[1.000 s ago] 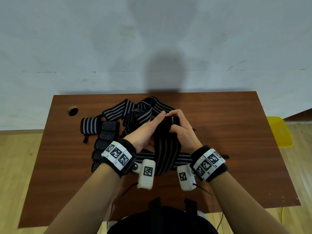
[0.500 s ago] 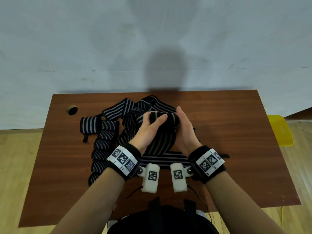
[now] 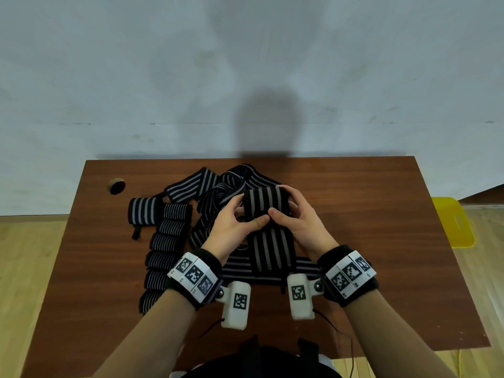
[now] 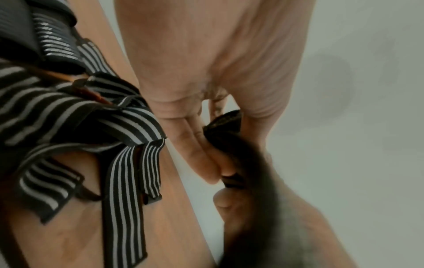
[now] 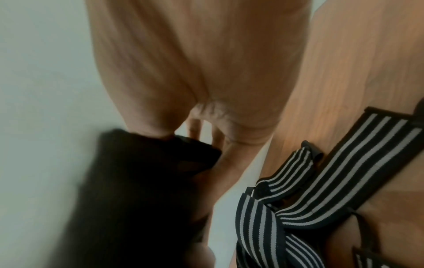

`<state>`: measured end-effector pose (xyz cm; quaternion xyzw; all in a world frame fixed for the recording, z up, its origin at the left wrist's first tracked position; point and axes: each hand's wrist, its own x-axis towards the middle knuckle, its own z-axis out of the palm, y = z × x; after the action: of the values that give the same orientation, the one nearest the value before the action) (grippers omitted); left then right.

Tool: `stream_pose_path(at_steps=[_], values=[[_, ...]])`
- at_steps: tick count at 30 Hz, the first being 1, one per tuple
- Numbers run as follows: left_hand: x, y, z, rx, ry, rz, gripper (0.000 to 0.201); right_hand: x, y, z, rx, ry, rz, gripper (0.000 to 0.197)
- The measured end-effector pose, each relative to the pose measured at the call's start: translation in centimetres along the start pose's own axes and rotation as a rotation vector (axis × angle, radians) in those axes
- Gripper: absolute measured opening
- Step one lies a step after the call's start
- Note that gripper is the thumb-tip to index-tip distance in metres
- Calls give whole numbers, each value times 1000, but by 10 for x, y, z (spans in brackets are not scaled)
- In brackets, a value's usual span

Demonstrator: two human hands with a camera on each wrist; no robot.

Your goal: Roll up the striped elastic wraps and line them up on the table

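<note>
Both hands hold a partly rolled black wrap with grey stripes point(image 3: 266, 204) above the middle of the table. My left hand point(image 3: 234, 222) grips its left end and my right hand point(image 3: 294, 216) grips its right end, thumbs meeting on the front. The wrap's loose tail point(image 3: 272, 252) hangs down toward me. In the wrist views the roll point(image 4: 229, 130) point(image 5: 146, 163) shows as a dark blur between the fingers. Several finished rolls point(image 3: 169, 241) lie in a column at the left. A heap of unrolled striped wraps point(image 3: 218, 186) lies behind the hands.
The brown wooden table point(image 3: 381, 214) stands against a pale wall. A round cable hole point(image 3: 116, 186) sits at its far left corner. A yellow object point(image 3: 454, 222) lies on the floor to the right.
The roll has grown thicker and turned, its stripes now facing up. Both hands shifted grip, with the thumbs now in front of the roll, and the tail has shortened.
</note>
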<state>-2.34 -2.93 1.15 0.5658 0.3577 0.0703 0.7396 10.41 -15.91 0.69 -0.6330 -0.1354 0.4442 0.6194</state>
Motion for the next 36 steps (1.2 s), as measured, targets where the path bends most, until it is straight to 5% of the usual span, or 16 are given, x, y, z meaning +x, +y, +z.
stream_pose_path(at_steps=[3, 5, 9, 13, 17, 21, 25, 29, 33, 36], values=[[-8, 8, 1, -210, -59, -107, 37, -4, 3, 1, 34, -27, -61, 54], [-7, 10, 0, -274, -92, -203, 54, -7, 4, 2, 43, -45, -78, 54], [-4, 13, 1, -142, -118, -259, 53, -13, 3, 2, -29, -82, -90, 51], [0, 8, 1, -265, -104, -241, 43, -17, 4, 3, -71, -32, -106, 49], [2, 0, 2, -371, -52, -201, 53, -14, 4, -2, -11, -47, -15, 48], [5, -2, 0, -336, -14, -139, 42, -11, 8, 3, 49, 3, 165, 72], [4, -8, -2, -193, -68, -60, 52, -11, 4, 7, 96, -14, 257, 40], [4, -18, -4, -257, -50, -68, 73, -9, 7, 2, 232, -4, 210, 43], [5, -17, -6, -241, -60, -164, 42, -7, 13, -1, 175, -6, 136, 55], [8, -11, -14, -137, -62, -179, 41, -5, 20, -5, 146, -49, 165, 61]])
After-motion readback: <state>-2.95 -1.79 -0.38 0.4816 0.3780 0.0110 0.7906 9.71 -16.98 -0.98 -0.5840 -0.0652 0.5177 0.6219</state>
